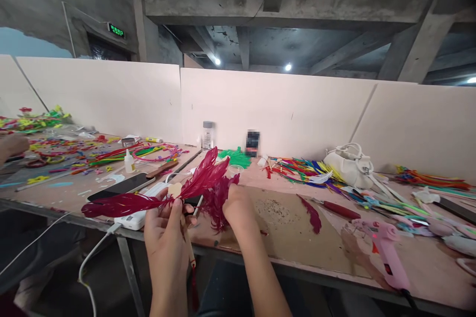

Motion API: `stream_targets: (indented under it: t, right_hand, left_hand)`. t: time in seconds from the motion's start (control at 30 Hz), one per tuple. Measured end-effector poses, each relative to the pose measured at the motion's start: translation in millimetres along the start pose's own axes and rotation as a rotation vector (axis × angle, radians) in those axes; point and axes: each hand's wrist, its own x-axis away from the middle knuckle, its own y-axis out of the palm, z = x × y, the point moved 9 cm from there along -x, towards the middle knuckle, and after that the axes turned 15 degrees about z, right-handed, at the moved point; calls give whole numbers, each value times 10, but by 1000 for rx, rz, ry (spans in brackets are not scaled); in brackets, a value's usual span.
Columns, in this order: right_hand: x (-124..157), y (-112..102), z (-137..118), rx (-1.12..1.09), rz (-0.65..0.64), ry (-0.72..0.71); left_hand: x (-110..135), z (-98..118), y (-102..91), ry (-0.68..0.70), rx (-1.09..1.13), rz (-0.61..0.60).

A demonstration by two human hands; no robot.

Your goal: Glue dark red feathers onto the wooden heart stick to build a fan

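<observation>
Pinched in my left hand point(165, 230) is a fan of dark red feathers point(204, 177) on a thin wooden handle point(189, 243). A pale, roughly heart-shaped piece point(174, 189) sits where its feathers meet, just above my thumb. One feather stretches left and others point up to the right. A dark red tassel point(194, 287) hangs from the handle's lower end. My right hand point(237, 205) reaches to a pile of loose dark red feathers point(215, 203) on the table and touches its right side. The fingers of that hand are hidden from me.
A single red feather point(311, 214) lies on a brown board point(290, 245). A pink glue gun point(388, 252) and a red-handled tool point(340, 209) are at right. Left are a phone point(117, 187), a white power strip point(132, 220) and a glue bottle point(129, 162). Another person's hand point(14, 146) shows far left.
</observation>
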Motion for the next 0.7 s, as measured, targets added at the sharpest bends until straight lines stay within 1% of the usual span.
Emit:
stream_targets:
  t: [0.13,0.2,0.3,0.37,0.43,0.5,0.57,0.6,0.63,0.67,0.7]
  right_hand:
    - [28,-373,246,-313,194,42]
    - [45,-525,407,-489,271,70]
    - [73,-713,715,-736,368,146]
    - [106,-848,954,-856,441,210]
    - [162,-1006,1193,-941,526,264]
    - [240,-1169,1405,-997,599,297]
    - [328,-1307,1577,-1027,644,319]
    - [373,-1363,1649,-1033,660,330]
    - [416,-1409,1712,-1034,674,340]
    - [455,-1445,1766,-1033,689,348]
    - [487,-1472,1810,-1028,702,354]
  left_hand:
    - [-7,-81,18,-30,46,-10]
    - [21,-143,34,-48,55,-12]
    - [115,-302,71,-96,15,-15]
    - [215,-445,142,-127,-45,-55]
    - [333,-589,265,-117,-110,-136]
    - [480,-771,445,-98,-204,-276]
    - [645,-970,633,-45,-347,-429]
    - [735,-1055,727,22,-453,-511]
    - [829,-1121,820,123,-570,-591]
    - [920,-1172,899,221,-667,-656]
    - [994,-1213,956,286,-730,-694]
